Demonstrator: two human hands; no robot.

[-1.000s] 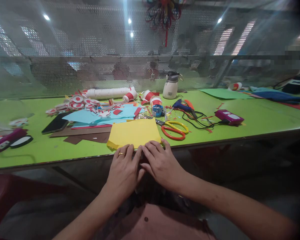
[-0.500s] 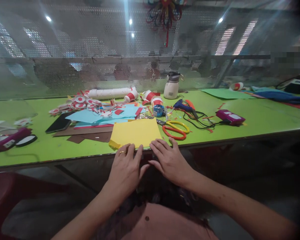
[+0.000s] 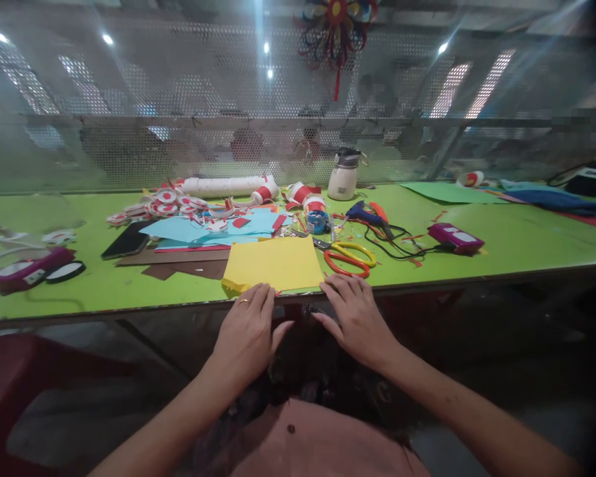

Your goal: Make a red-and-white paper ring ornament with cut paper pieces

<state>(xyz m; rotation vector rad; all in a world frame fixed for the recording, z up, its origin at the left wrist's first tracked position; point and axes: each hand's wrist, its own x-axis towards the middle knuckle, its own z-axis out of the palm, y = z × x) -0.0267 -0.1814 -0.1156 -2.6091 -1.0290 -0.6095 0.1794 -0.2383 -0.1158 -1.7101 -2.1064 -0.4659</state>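
Observation:
A sheet of yellow paper [image 3: 275, 262] lies at the front edge of the green table, its near left corner curled or folded. My left hand [image 3: 247, 328], with a ring on one finger, rests its fingertips at the paper's near edge, thumb held apart. At the near right corner of the paper my right hand [image 3: 355, 318] lies with fingers stretched out and its thumb apart below the table edge. Nothing shows in either palm. Scissors [image 3: 348, 260] with yellow and orange handles lie just beyond the right hand.
Blue paper sheets [image 3: 179, 230], brown paper [image 3: 179, 258] and a black phone [image 3: 126, 240] lie left. Behind them are red-and-white paper rolls [image 3: 166, 201] and a white tube [image 3: 223, 185]. A glue gun [image 3: 362, 212], a purple box [image 3: 455, 238] and a bottle [image 3: 344, 175] stand right.
My right hand has slid right along the table edge, away from the left hand, to the paper's right corner. The left hand stays at the near edge. The camera view has shifted slightly.

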